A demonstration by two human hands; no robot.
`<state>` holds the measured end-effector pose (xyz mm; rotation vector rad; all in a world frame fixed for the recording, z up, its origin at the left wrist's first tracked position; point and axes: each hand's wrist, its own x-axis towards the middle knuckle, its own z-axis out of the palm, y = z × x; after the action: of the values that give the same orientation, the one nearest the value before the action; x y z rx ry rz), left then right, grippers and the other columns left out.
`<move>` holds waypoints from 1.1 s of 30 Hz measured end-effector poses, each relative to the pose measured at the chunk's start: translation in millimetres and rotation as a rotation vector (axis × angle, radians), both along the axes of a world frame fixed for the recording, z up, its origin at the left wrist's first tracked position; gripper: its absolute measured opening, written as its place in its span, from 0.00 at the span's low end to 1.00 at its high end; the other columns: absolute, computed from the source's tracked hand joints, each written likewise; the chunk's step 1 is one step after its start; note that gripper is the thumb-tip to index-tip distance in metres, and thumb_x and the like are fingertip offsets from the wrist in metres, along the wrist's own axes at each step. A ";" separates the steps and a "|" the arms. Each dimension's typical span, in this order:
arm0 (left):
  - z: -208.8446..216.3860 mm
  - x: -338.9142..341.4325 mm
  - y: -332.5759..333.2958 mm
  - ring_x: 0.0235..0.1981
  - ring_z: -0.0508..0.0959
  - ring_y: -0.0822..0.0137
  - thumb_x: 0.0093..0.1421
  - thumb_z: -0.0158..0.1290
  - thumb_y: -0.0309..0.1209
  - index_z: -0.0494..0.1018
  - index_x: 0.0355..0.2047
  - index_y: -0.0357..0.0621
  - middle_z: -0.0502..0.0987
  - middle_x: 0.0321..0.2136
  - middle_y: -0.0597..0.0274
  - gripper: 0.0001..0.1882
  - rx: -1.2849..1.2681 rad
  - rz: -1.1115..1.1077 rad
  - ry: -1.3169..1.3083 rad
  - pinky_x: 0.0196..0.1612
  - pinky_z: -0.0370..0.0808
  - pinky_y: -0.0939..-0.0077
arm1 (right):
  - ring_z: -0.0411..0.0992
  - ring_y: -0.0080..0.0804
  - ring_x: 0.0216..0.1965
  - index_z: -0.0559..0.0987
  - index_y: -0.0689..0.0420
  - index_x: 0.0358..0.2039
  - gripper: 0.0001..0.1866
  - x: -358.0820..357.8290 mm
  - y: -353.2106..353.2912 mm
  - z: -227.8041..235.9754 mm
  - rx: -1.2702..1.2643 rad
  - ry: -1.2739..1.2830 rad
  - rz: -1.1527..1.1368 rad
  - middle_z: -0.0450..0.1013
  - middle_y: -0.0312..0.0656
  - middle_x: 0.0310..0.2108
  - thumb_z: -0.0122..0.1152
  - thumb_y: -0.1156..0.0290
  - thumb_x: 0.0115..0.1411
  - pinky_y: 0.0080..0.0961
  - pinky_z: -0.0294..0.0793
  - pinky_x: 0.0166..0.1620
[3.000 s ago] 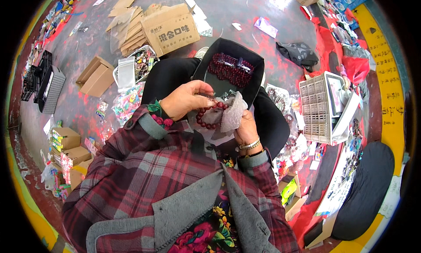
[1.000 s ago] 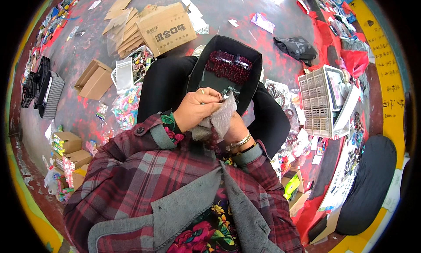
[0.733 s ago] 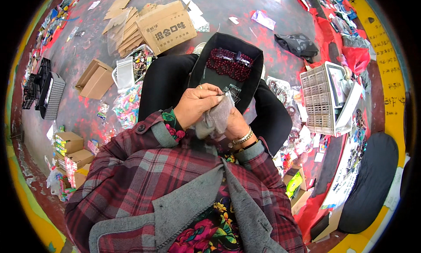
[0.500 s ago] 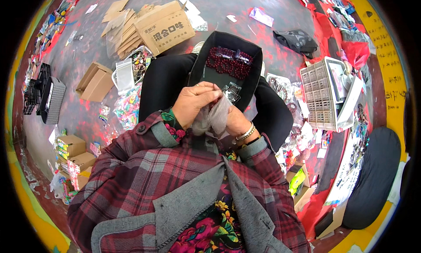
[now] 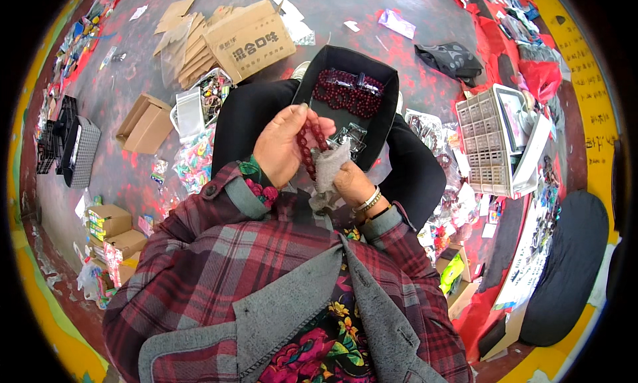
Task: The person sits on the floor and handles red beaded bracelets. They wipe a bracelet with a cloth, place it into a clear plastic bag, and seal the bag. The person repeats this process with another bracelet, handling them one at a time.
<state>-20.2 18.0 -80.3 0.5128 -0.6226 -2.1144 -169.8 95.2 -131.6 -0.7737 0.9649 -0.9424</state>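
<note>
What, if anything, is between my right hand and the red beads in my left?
A gray cloth: your right hand grips it, and it appears to touch the lower part of the red beads. Nothing visible separates the beads from your left hand, which holds them.

From here I see the left hand [image 5: 278, 147] raised and cupped, the right hand [image 5: 354, 186] lower and closed.

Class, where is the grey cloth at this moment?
The grey cloth is near the centre of the head view, in the right hand, beside the red beads in the left hand.
</note>
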 end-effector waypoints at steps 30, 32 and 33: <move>-14.8 32.0 -25.2 0.40 0.76 0.60 0.62 0.44 0.35 0.70 0.33 0.39 0.75 0.35 0.52 0.12 0.050 0.078 -0.135 0.47 0.71 0.68 | 0.74 0.44 0.33 0.77 0.54 0.29 0.11 -61.5 -24.2 -178.0 -0.282 1.511 1.177 0.75 0.48 0.29 0.55 0.69 0.42 0.33 0.73 0.37; -16.2 32.3 -24.1 0.39 0.76 0.61 0.62 0.44 0.35 0.70 0.33 0.39 0.75 0.35 0.52 0.12 0.049 0.078 -0.128 0.47 0.71 0.68 | 0.74 0.42 0.37 0.78 0.55 0.31 0.13 -60.1 -22.7 -181.6 -0.282 1.511 1.170 0.74 0.48 0.35 0.54 0.69 0.43 0.33 0.73 0.39; -16.9 33.3 -23.7 0.39 0.76 0.61 0.62 0.44 0.35 0.70 0.33 0.40 0.75 0.35 0.52 0.12 0.048 0.080 -0.126 0.47 0.71 0.69 | 0.73 0.41 0.38 0.78 0.55 0.32 0.13 -54.6 -26.1 -162.6 -0.253 1.471 1.229 0.74 0.48 0.36 0.53 0.69 0.44 0.33 0.73 0.39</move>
<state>13.2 -5.7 -97.1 0.6908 -0.6127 -2.0374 -224.5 69.0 -294.2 -2.0244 1.2241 0.7983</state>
